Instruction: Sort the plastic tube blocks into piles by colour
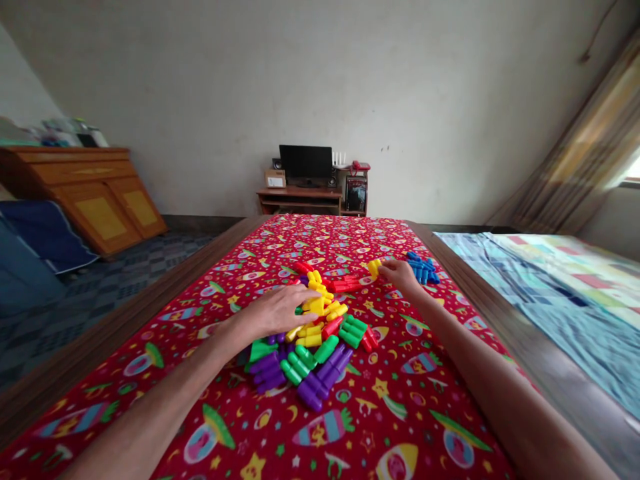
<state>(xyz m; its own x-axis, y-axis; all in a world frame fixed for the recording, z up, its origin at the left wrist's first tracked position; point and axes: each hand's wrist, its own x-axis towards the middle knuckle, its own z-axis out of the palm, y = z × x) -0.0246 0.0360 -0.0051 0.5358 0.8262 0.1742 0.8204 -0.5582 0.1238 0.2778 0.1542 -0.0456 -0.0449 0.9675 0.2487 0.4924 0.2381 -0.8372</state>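
Apart, left hand [280,309] palm-down over blocks [316,306], right hand [399,273] outstretched

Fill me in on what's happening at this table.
A person is handling plastic blocks on a red patterned cloth. The right hand has one yellow block at its fingertips, just left of a separate group of blue blocks. The left hand is at the mixed pile of yellow, green, purple and red blocks, its fingers about another yellow block; whether it grips that one is hard to tell.
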